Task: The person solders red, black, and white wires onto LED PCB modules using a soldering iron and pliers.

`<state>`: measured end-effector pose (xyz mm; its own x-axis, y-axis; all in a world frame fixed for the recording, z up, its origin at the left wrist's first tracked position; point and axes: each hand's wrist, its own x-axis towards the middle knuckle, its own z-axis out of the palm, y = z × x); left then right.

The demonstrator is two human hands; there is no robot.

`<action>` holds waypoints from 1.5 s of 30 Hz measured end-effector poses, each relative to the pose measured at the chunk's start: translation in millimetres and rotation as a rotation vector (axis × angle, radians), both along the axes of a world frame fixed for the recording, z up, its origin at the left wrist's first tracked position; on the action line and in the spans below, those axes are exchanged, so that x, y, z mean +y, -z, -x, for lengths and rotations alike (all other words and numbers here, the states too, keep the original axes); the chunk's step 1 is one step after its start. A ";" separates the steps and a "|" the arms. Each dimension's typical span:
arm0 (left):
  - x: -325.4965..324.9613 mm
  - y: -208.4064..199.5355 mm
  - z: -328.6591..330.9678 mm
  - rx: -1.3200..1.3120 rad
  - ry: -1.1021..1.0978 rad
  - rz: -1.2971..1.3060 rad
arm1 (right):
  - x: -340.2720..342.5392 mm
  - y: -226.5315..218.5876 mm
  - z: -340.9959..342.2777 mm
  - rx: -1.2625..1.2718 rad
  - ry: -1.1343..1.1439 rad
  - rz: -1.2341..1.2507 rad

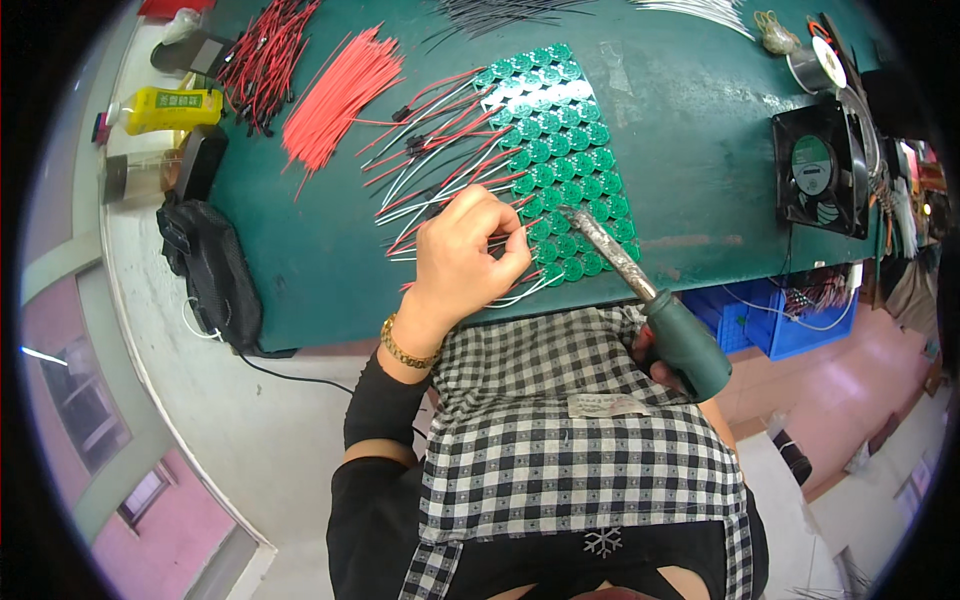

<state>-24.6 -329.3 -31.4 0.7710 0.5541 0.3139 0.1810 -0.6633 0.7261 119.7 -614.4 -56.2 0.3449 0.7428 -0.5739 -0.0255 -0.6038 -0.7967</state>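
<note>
My left hand [468, 252] is closed in a pinch on a thin wire at the left edge of a panel of round green circuit boards [568, 190]. My right hand [655, 362], partly hidden behind the handle, is wrapped round a soldering iron [690, 345] with a dark green grip. The iron's tip reaches over the lower part of the panel, close to the left fingers; whether it touches a board I cannot tell. Red, white and black wires with black connectors [418, 146] stick out from the panel's left side. Part of them lies under my left hand.
Left of the panel lie red wires [340, 95] and a bundle of red and black leads [265, 65]. A yellow bottle [172, 110] and a black mesh bag [212, 275] line the table's left side. A black fan [820, 168] and a wire spool [817, 66] stand at right.
</note>
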 end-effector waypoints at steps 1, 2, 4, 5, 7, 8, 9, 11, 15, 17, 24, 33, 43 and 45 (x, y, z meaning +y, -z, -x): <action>0.3 -0.8 -0.2 0.011 -0.001 -0.001 | -3.6 7.4 0.1 -0.118 -0.074 -0.310; 0.5 -1.0 -0.9 0.006 0.001 0.004 | -3.4 15.5 3.3 -0.123 -0.073 -0.305; -0.1 -2.1 -1.6 0.018 0.002 0.004 | -0.6 30.3 8.8 -0.289 0.028 -0.703; -0.2 -1.6 -1.1 0.019 -0.003 0.005 | -2.2 29.5 6.0 -0.286 0.025 -0.703; 0.0 -0.2 -0.6 -0.003 0.001 -0.008 | -6.2 23.0 -2.9 -0.310 -0.207 -0.471; -0.1 0.7 -0.2 -0.002 -0.002 -0.009 | -3.2 17.6 -4.2 -0.309 -0.209 -0.473; -0.3 1.7 0.2 -0.005 0.000 -0.007 | 1.6 10.9 -4.3 -0.303 -0.196 -0.474; -0.8 2.1 -0.1 -0.009 0.004 -0.003 | 2.3 8.7 -0.8 -0.300 -0.181 -0.473; 0.6 3.4 -0.2 -0.053 0.029 -0.064 | -4.2 9.2 5.3 -0.177 -0.062 -0.353; 0.2 3.6 0.3 -0.068 0.040 -0.082 | -5.1 12.8 4.8 -0.141 -0.069 -0.325; -0.8 2.0 -0.7 -0.040 0.051 -0.041 | -12.8 31.8 -1.6 -0.318 -0.182 -0.467; -1.6 -0.5 -1.6 0.008 0.047 -0.040 | -12.7 34.9 5.2 -0.414 -0.149 -0.513; -1.1 0.1 -2.5 -0.036 0.029 -0.008 | 9.7 -6.0 6.4 -0.079 0.062 -0.435; -1.1 -2.1 -1.8 0.043 0.004 -0.018 | 9.3 -3.8 7.7 -0.090 0.067 -0.432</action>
<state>-22.9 -330.4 -29.3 0.7863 0.5455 0.2901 0.2094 -0.6771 0.7055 112.0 -605.2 -52.4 0.4344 0.8823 -0.1813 0.0278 -0.2143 -0.9764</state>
